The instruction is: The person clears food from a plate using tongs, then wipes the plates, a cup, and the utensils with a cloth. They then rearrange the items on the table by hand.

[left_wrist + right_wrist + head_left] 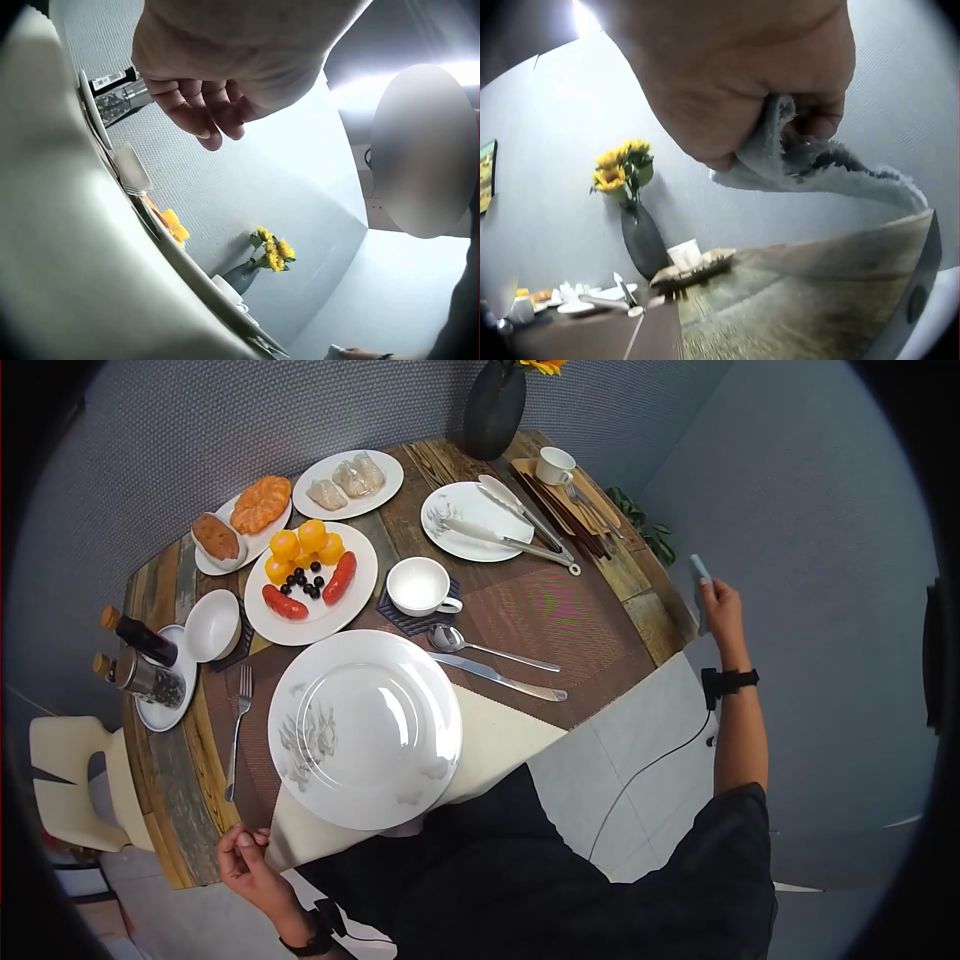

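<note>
Beyond the table's right corner in the head view, the right hand (722, 605) grips a folded pale blue-grey cloth (698, 573). The right wrist view shows the fingers of that hand (742, 90) curled round the cloth (825, 176), its frayed edge hanging near the wooden tabletop (802, 277). At the table's near left edge is the left hand (252, 875), fingers loosely bent with nothing held; the left wrist view shows this hand (217, 82) likewise empty. Nearest to it are the cream cloth (300, 838) under the large white plate (365, 730) and a fork (240, 735).
Plates of food (262, 622), a white cup (418, 586), spoon, knife and a bowl (213, 626) stand around the large plate. Seasoning bottles (150, 682) are at left. Tongs (520, 545), a wooden tray with a cup (555, 466), and a dark vase (494, 410) stand at the back right.
</note>
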`<state>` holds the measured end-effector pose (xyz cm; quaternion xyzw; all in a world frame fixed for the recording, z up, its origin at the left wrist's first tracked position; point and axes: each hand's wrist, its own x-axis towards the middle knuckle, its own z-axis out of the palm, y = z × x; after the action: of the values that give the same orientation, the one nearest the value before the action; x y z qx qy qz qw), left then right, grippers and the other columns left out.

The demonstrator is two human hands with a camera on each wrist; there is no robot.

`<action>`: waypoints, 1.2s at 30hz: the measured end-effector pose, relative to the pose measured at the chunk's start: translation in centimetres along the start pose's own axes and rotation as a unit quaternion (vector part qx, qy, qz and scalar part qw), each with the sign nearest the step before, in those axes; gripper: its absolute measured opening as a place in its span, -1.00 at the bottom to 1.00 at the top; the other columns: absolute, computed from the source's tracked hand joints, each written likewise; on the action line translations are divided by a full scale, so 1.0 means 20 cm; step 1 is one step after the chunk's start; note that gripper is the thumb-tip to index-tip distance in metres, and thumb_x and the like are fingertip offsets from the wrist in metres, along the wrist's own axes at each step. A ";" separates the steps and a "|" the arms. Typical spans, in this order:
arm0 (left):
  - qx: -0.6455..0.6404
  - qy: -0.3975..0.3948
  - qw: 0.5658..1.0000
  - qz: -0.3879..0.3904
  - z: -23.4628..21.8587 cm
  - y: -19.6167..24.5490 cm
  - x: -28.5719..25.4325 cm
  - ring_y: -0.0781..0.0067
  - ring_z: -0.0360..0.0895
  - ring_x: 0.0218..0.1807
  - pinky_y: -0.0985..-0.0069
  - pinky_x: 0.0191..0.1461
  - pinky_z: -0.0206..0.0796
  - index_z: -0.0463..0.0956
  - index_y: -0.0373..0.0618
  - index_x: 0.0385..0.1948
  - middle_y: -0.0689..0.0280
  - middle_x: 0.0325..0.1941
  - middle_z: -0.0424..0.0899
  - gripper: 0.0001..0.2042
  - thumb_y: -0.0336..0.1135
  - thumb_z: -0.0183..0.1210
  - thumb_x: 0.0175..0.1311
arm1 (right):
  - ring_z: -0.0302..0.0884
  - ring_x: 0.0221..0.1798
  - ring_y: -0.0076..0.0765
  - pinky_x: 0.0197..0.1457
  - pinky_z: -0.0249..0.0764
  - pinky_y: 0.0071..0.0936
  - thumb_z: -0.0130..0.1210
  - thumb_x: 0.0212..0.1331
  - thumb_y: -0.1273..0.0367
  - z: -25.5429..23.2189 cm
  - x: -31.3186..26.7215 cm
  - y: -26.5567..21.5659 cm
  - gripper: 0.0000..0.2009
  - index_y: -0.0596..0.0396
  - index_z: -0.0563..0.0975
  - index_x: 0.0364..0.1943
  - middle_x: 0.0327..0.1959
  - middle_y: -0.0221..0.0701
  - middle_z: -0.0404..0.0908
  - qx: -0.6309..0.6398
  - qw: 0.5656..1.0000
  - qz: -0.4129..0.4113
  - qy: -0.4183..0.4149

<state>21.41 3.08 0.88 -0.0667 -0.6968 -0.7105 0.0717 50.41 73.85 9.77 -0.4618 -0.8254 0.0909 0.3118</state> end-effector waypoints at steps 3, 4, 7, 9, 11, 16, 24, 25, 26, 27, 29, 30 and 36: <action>-0.008 0.033 0.999 -0.016 -0.01 -0.05 0.05 0.53 0.52 -0.23 0.51 -0.02 0.46 0.55 -0.29 -0.07 0.31 -0.36 0.54 -0.84 -0.39 0.09 0.53 | 0.69 -0.36 -0.06 -0.21 0.56 -0.20 0.18 0.35 0.14 0.13 -0.11 -0.04 -0.67 0.11 0.70 -0.09 -0.47 -0.17 0.68 -0.107 0.984 -0.100 -0.100; -0.007 0.034 0.999 -0.017 -0.03 -0.07 0.07 0.53 0.52 -0.23 0.51 -0.02 0.46 0.55 -0.29 -0.07 0.31 -0.36 0.54 -0.84 -0.39 0.09 0.53 | 0.68 -0.33 0.05 -0.17 0.57 -0.15 0.18 0.33 0.13 0.13 -0.18 -0.16 -0.67 0.10 0.71 -0.09 -0.44 -0.16 0.70 -0.134 0.979 -0.084 -0.126; 0.067 0.030 0.997 0.010 -0.11 -0.15 0.14 0.56 0.52 -0.23 0.57 -0.03 0.44 0.55 -0.31 -0.04 0.33 -0.33 0.58 -0.81 -0.36 0.11 0.52 | 0.69 -0.14 0.08 0.00 0.57 -0.14 0.14 0.34 0.11 0.22 -0.23 -0.19 -0.65 0.08 0.72 -0.09 -0.23 -0.12 0.74 -0.131 0.984 -0.050 -0.113; 0.087 0.056 0.995 0.011 -0.15 -0.19 0.16 0.59 0.53 -0.23 0.61 -0.05 0.43 0.55 -0.32 -0.03 0.33 -0.30 0.61 -0.79 -0.34 0.14 0.52 | 0.58 0.17 0.11 0.20 0.50 -0.20 0.10 0.37 0.11 0.27 -0.18 -0.04 -0.62 0.01 0.66 0.09 0.16 -0.03 0.61 -0.116 0.988 -0.073 -0.070; 0.103 0.061 0.993 0.015 -0.15 -0.20 0.18 0.60 0.53 -0.24 0.62 -0.06 0.43 0.55 -0.32 -0.03 0.33 -0.30 0.62 -0.79 -0.33 0.15 0.51 | 0.40 0.33 0.19 0.33 0.38 -0.11 0.02 0.41 0.08 0.34 -0.18 0.12 -0.57 -0.06 0.55 0.25 0.33 0.00 0.42 -0.146 0.978 -0.108 -0.107; 0.136 0.087 0.987 0.020 -0.14 -0.21 0.15 0.61 0.53 -0.25 0.62 -0.07 0.41 0.57 -0.30 -0.05 0.33 -0.30 0.62 -0.80 -0.33 0.15 0.51 | -0.22 0.63 0.44 0.57 -0.24 0.40 -0.33 0.50 -0.14 0.47 -0.22 0.17 -0.34 -0.31 0.05 0.60 0.65 0.00 -0.11 -0.209 0.949 -0.020 -0.235; 0.145 0.064 0.987 0.037 -0.14 -0.22 0.16 0.60 0.53 -0.26 0.62 -0.08 0.40 0.56 -0.30 -0.05 0.35 -0.31 0.61 -0.81 -0.35 0.11 0.52 | -0.10 0.59 0.47 0.57 -0.12 0.28 -0.21 0.48 -0.09 0.50 -0.20 0.18 -0.37 -0.17 0.19 0.54 0.60 0.04 0.01 -0.191 0.966 -0.038 -0.169; 0.144 0.070 0.986 0.037 -0.13 -0.20 0.16 0.60 0.53 -0.26 0.62 -0.08 0.40 0.56 -0.30 -0.05 0.35 -0.31 0.61 -0.81 -0.35 0.11 0.52 | 0.00 0.57 0.44 0.57 -0.05 0.20 -0.14 0.48 -0.03 0.50 -0.22 0.15 -0.39 -0.07 0.28 0.49 0.56 0.07 0.12 -0.173 0.976 -0.074 -0.109; 0.128 0.074 0.989 0.012 -0.12 -0.19 0.17 0.62 0.51 -0.26 0.63 -0.09 0.39 0.56 -0.30 -0.04 0.37 -0.31 0.59 -0.80 -0.34 0.11 0.52 | 0.18 0.47 0.35 0.49 0.09 0.11 -0.06 0.46 0.06 0.49 -0.24 0.12 -0.48 0.04 0.39 0.36 0.42 0.05 0.29 -0.123 0.985 -0.112 -0.047; 0.113 0.077 0.991 -0.012 -0.11 -0.17 0.17 0.64 0.50 -0.27 0.63 -0.10 0.38 0.56 -0.30 -0.03 0.39 -0.32 0.58 -0.80 -0.34 0.12 0.52 | 0.35 0.36 0.25 0.42 0.23 0.02 0.02 0.44 0.16 0.43 -0.32 -0.09 -0.57 0.16 0.50 0.23 0.29 0.03 0.46 -0.072 0.986 -0.148 0.015; 0.123 0.063 0.990 -0.010 -0.14 -0.12 0.16 0.67 0.47 -0.27 0.65 -0.11 0.36 0.55 -0.30 -0.03 0.41 -0.31 0.57 -0.79 -0.34 0.12 0.52 | 0.54 -0.15 -0.22 -0.03 0.45 -0.33 0.10 0.37 0.39 0.41 -0.50 -0.36 -0.85 0.23 0.53 -0.19 -0.23 -0.22 0.57 0.089 0.989 -0.116 0.034; 0.130 0.047 0.990 -0.006 -0.14 -0.12 0.16 0.69 0.45 -0.27 0.66 -0.12 0.34 0.55 -0.31 -0.03 0.42 -0.30 0.56 -0.79 -0.34 0.12 0.51 | 0.47 -0.27 -0.42 -0.14 0.42 -0.47 0.12 0.35 0.42 0.39 -0.62 -0.51 -0.88 0.22 0.53 -0.26 -0.35 -0.33 0.52 0.135 0.990 -0.044 -0.025; 0.170 0.031 0.985 0.027 -0.16 -0.17 0.18 0.73 0.39 -0.30 0.70 -0.18 0.26 0.54 -0.30 -0.05 0.46 -0.29 0.53 -0.81 -0.37 0.15 0.47 | 0.36 -0.42 -0.58 -0.32 0.33 -0.55 0.16 0.33 0.45 0.55 -0.90 -0.67 -0.85 0.23 0.50 -0.38 -0.46 -0.44 0.44 0.220 0.975 -0.022 -0.033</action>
<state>17.15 -0.01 -1.72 -0.0503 -0.8028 -0.5812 0.1228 41.19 53.14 -0.78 -0.3609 -0.8048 0.2782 0.3804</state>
